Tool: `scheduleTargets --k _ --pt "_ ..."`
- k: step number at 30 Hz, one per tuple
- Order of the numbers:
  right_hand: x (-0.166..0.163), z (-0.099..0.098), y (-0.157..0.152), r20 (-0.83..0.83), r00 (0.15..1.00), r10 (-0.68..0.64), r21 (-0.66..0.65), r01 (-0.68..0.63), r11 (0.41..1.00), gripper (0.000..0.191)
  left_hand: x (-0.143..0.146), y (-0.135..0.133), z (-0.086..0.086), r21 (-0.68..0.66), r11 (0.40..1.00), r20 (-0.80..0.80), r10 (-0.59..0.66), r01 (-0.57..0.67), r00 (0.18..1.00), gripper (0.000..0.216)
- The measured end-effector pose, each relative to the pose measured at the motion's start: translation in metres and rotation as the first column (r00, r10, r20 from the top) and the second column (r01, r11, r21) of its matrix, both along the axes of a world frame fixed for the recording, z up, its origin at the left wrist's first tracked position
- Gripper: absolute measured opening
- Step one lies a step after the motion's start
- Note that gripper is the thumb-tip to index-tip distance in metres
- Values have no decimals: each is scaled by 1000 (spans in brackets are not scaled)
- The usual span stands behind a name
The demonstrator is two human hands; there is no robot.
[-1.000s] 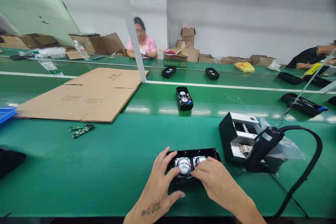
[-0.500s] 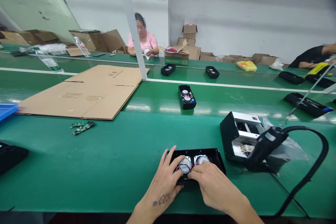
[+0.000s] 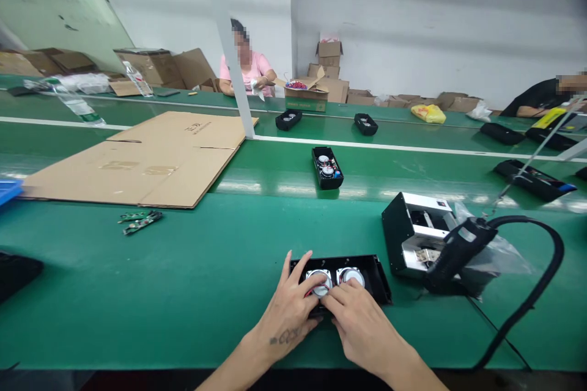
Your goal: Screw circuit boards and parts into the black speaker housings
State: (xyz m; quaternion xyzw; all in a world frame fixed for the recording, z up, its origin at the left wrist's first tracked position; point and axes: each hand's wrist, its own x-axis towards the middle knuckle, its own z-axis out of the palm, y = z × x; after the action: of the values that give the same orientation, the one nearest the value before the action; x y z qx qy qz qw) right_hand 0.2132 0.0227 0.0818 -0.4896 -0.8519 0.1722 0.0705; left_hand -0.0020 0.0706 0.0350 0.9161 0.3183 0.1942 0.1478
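Observation:
A black speaker housing lies open on the green bench in front of me, with two round silver speakers inside. Around its left end is my left hand, thumb at the near side and fingers across the far edge and the left speaker. My right hand is closed, its fingertips pinched low between the speakers. Thin red and dark wires loop over the left speaker to these fingertips, which hide their ends. The right speaker is partly covered by my right knuckles.
Right of the housing stands a black and silver machine, with a black hand tool and thick cable beside it. Flat cardboard and circuit boards lie left. Another housing sits ahead. Two people work across the bench.
My right fingertips have shifted slightly left and down along the wires, uncovering more of the right speaker. My left hand keeps its place on the housing. The whole view has shifted a little.

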Motion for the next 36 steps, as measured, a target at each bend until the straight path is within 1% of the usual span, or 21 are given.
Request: scheduleTargets --k 2,4,5,7,8,10,12,16,20,23,26,32,36 --pt "-1 7 10 28 999 -33 -55 34 998 39 2 14 11 -139 990 -16 -11 9 1000 32" --pt "1 18 28 34 997 -65 -132 69 989 32 4 35 27 -316 949 -61 -19 -1 998 32" --pt "2 24 39 31 997 -78 -147 81 986 28 5 47 35 -370 929 -74 -27 -2 997 28" --pt "4 35 63 11 998 -65 -197 66 978 26 7 71 49 -440 898 -81 -55 14 995 23" --pt "5 39 73 6 998 -58 -224 58 973 25 8 81 54 -468 883 -80 -73 27 994 25" --pt "5 44 89 -1 999 -49 -266 47 963 24 9 98 59 -528 848 -79 -103 46 992 35" --pt "5 45 98 -3 999 -52 -286 49 957 20 10 107 60 -573 818 -75 -117 53 990 41" --pt "7 38 103 -25 998 -54 -293 44 955 16 11 111 54 -618 784 -56 -114 55 992 43" --pt "10 31 104 -59 997 -40 -296 21 955 15 12 111 53 -640 765 -42 -121 66 992 43" --pt "12 30 104 -72 997 -33 -286 11 958 14 13 113 55 -646 759 -29 -138 87 990 43" --pt "12 30 105 -78 997 -29 -277 6 961 17 13 114 56 -647 755 -15 -150 105 989 44" --pt "7 28 107 -53 995 -85 -234 70 970 13 14 116 59 -656 746 10 -148 118 989 47" --pt "7 31 107 -68 993 -98 -251 78 965 19 15 114 62 -659 745 -5 -142 104 990 48"
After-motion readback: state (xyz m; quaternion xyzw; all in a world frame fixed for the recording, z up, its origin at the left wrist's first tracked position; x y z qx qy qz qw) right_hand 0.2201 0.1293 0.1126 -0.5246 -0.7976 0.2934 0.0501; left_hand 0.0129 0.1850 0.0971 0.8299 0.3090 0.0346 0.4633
